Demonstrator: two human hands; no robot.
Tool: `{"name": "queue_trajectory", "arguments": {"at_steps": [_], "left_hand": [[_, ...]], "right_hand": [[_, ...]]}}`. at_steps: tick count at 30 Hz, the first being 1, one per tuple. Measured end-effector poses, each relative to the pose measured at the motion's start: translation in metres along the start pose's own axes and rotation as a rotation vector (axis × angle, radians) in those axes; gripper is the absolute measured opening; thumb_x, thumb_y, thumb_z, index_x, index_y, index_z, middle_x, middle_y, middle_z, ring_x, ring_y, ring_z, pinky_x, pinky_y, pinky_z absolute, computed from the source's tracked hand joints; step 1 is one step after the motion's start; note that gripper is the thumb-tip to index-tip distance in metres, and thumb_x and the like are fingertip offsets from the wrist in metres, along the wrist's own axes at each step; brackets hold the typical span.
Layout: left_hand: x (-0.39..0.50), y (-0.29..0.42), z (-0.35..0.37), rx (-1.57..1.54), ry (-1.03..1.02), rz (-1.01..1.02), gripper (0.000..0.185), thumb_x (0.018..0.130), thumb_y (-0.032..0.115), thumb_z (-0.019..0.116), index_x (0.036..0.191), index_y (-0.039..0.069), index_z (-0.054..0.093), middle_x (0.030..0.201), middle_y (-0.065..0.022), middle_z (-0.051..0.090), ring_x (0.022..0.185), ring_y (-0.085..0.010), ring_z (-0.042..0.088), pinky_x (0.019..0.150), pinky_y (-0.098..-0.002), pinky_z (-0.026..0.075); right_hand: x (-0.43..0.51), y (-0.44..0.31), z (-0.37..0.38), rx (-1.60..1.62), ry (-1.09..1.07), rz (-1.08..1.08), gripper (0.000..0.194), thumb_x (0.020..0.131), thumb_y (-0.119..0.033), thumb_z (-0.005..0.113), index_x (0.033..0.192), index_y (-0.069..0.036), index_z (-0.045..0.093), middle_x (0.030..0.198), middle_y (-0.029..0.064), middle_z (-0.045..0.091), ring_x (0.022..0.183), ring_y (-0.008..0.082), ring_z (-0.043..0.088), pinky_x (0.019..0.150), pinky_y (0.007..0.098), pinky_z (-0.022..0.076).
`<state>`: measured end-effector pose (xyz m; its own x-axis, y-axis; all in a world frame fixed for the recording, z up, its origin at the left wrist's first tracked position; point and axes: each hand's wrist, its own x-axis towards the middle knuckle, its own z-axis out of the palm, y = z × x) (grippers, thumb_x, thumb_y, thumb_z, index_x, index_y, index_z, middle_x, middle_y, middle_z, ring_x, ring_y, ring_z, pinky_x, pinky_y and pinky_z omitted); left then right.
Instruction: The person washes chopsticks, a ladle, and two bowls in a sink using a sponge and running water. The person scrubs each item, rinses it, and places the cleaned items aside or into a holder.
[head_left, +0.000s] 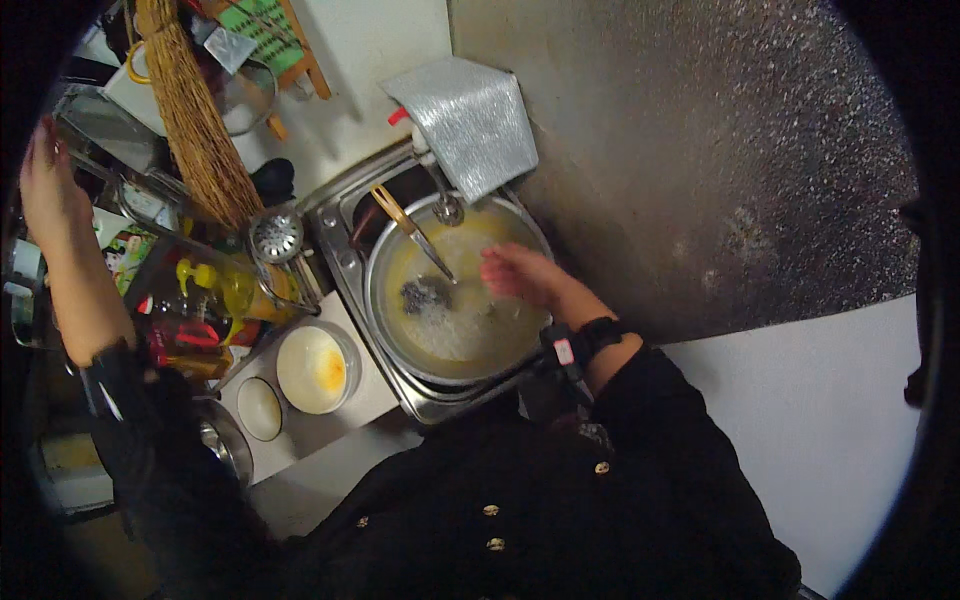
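A large round metal basin (375, 322) of cloudy, yellowish water stands in the stainless steel sink. My right hand (521, 277) is over the right part of this basin, blurred, its fingers loosely curled; whether anything is in it cannot be told. Left of it, a knife with a wooden handle (394, 206) leans over the basin's rim, its blade reaching in. A dark scouring pad (426, 295) lies in the water below the blade. At the far left edge my left hand (54, 195) is raised beside a metal rack; its fingertips are partly in shadow, and what they touch is unclear.
A tap (448, 208) partly covered by a silver foil sheet (476, 120) reaches over the basin. A straw brush (195, 127), a perforated ladle (276, 235) and bottles (199, 322) crowd the left. A white bowl (311, 367) and a smaller dish (259, 409) stand beside the sink (427, 409).
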<state>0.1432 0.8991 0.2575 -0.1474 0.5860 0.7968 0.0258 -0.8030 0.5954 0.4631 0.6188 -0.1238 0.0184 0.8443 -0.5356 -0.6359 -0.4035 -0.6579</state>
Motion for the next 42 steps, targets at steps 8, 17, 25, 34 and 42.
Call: {"name": "queue_trajectory", "arguments": {"at_steps": [8, 17, 25, 34, 42], "left_hand": [[-0.241, -0.013, -0.006, -0.138, -0.430, -0.833, 0.022, 0.080, 0.025, 0.053, 0.089, 0.005, 0.052, 0.083, -0.0039, 0.052, 0.076, -0.0128, 0.048, 0.070, -0.0250, 0.039], [-0.330, -0.036, -0.098, -0.197, -0.036, -1.430, 0.011, 0.083, 0.015, 0.048, 0.092, 0.012, 0.052, 0.092, 0.0004, 0.055, 0.083, -0.0086, 0.050, 0.071, -0.0249, 0.041], [-0.341, -0.059, -0.138, 0.686, -0.597, -0.632, 0.027, 0.072, 0.010, 0.058, 0.099, 0.005, 0.053, 0.102, -0.0131, 0.052, 0.098, -0.0286, 0.047, 0.085, -0.0342, 0.036], [-0.378, -0.045, -0.181, 1.069, -0.397, -0.540, 0.028, 0.074, 0.011, 0.057, 0.100, 0.003, 0.052, 0.100, -0.0134, 0.053, 0.091, -0.0259, 0.051, 0.081, -0.0326, 0.039], [-0.450, -0.077, -0.066, -0.038, -0.680, -1.326, 0.023, 0.081, 0.015, 0.052, 0.103, 0.006, 0.050, 0.089, -0.0029, 0.054, 0.077, -0.0110, 0.051, 0.067, -0.0241, 0.043]], "right_hand": [[0.005, 0.012, -0.008, -0.001, 0.021, 0.002, 0.035, 0.080, -0.032, 0.052, 0.105, -0.007, 0.050, 0.093, 0.0065, 0.056, 0.087, 0.0188, 0.054, 0.076, 0.0326, 0.0439], [0.001, 0.035, -0.001, -0.045, 0.006, 0.084, 0.036, 0.078, -0.035, 0.054, 0.103, -0.010, 0.050, 0.095, 0.0050, 0.055, 0.088, 0.0172, 0.052, 0.075, 0.0319, 0.0421], [-0.001, 0.048, 0.010, -0.159, 0.053, 0.147, 0.036, 0.079, -0.035, 0.053, 0.106, -0.012, 0.048, 0.092, 0.0042, 0.054, 0.087, 0.0169, 0.052, 0.073, 0.0322, 0.0435], [0.005, 0.065, 0.001, -0.154, 0.058, 0.188, 0.025, 0.078, -0.028, 0.056, 0.097, -0.013, 0.049, 0.089, 0.0040, 0.055, 0.081, 0.0174, 0.054, 0.068, 0.0312, 0.0454], [0.011, 0.088, 0.003, -0.196, 0.059, 0.233, 0.026, 0.079, -0.030, 0.055, 0.096, -0.012, 0.049, 0.088, 0.0052, 0.056, 0.083, 0.0178, 0.054, 0.071, 0.0308, 0.0443]]}}
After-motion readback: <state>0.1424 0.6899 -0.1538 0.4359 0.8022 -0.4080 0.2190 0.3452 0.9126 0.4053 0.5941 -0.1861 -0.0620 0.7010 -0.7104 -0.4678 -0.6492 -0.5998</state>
